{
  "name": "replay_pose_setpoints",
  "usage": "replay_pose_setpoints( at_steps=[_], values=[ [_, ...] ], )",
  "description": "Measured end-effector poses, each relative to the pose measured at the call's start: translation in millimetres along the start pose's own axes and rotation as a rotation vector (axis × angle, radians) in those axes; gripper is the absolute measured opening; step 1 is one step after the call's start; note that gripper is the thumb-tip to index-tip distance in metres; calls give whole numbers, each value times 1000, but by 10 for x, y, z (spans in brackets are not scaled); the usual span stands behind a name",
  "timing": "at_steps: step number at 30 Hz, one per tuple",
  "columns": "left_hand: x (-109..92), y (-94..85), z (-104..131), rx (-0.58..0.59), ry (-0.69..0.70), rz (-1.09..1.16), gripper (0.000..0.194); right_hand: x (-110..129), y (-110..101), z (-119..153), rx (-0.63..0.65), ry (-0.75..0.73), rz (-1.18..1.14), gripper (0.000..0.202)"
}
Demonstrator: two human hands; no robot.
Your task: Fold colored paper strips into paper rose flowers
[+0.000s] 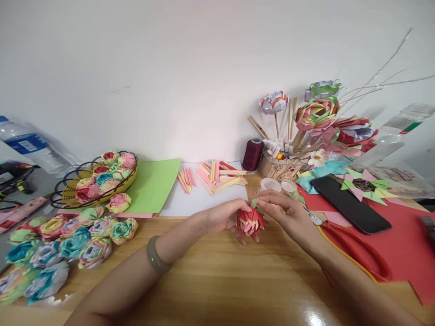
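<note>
A red paper flower (pixel 249 222) with pink and pale yellow inner petals is tipped on its side, its opening facing me, just above the table. My left hand (pixel 226 217) is closed around it from the left, with some fingers showing beneath. At the top of the flower a small green paper petal (pixel 254 203) sticks up. My right hand (pixel 285 213) reaches in from the right with bent fingers, its fingertips pinched at that green petal. The hand hides the flower's right side and base.
Scissors with red handles (pixel 360 249) and a black phone (pixel 351 203) lie right. Folded paper strips (pixel 217 175) lie behind my hands, beside a maroon thread spool (pixel 253 155) and a holder (pixel 280 167) of sticks and flowers. Left are a yellow basket (pixel 70 192) and several paper flowers (pixel 74 244).
</note>
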State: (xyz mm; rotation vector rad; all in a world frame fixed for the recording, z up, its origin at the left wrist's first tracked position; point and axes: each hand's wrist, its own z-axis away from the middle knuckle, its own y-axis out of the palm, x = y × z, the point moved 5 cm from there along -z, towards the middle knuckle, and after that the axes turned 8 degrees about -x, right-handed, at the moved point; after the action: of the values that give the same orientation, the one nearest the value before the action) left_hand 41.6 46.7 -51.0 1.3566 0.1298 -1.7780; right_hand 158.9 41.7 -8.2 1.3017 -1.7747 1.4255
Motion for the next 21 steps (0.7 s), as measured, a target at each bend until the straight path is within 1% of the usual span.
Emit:
replay_pose_setpoints(
  at_steps=[2,6,9,13,15,18,21],
  values=[
    [10,1,-14,-16,-16,2,30,3,39,11,58,68,-87,25],
    [30,6,-42,-79,-51,12,30,-47,69,27,30,170,-117,25],
    [15,-36,-47,-200,-17,30,30,-127,83,28,15,234,-118,28],
    [-35,-152,-22,-425,80,81,36,-240,78,12,-2,294,-112,28],
    [-47,-193,-11,-493,100,94,35,-296,72,5,-20,339,-144,28],
    [-76,-221,1,-533,143,81,34,-350,82,-2,-28,382,-209,28],
    [-97,-230,14,-546,161,60,32,-374,103,-5,-14,387,-241,28]
  ],
)
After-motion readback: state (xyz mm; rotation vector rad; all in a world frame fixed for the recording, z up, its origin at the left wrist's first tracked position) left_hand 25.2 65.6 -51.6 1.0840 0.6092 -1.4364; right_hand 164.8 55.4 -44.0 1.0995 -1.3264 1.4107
